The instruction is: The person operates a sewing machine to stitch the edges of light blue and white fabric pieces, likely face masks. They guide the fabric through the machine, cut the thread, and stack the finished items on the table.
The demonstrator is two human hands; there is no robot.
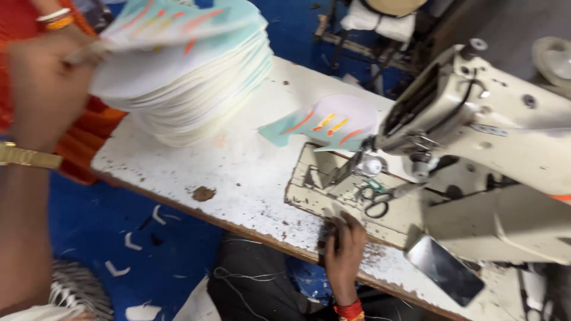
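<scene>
**Top piece pinched off stack**

Left hand [41, 83], blurred, was clenched on the edge of the top piece [172, 21] of the stack of cut fabric pieces [196, 89], probably lifting it. Separating it called for taking one ply only. Right hand [344, 246] sat at the table [238, 172] edge, fingers curled; grasp unclear. White chipped top; sewing machine [505, 137], scissors [375, 202], phone [446, 270]. Blue floor [101, 226] with scraps.
</scene>
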